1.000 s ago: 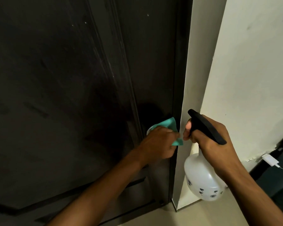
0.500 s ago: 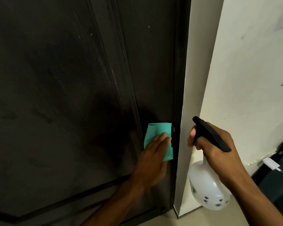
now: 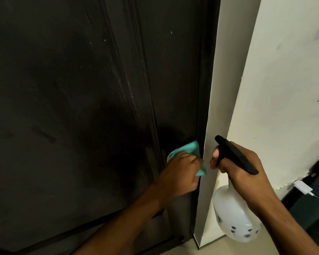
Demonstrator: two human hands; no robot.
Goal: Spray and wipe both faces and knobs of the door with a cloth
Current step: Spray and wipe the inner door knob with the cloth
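A dark brown panelled door (image 3: 72, 107) fills the left of the head view, closed against its frame. My left hand (image 3: 180, 172) grips a teal cloth (image 3: 247, 148) wrapped round the door's metal knob (image 3: 170, 155), of which only a silvery edge shows at the left. My right hand (image 3: 243, 168) holds a spray bottle (image 3: 234, 214) by its black trigger head, the white body hanging below, just right of the door frame.
A cream wall (image 3: 276, 89) and its jamb (image 3: 226, 89) stand to the right of the door. A white charger with a cable (image 3: 303, 188) lies near the dark skirting at the lower right. Pale floor shows at the bottom.
Half a second ago my left hand pressed the cloth flat on the door below the knob; now it has risen and curled the cloth round the knob. The bottle hand barely moved.
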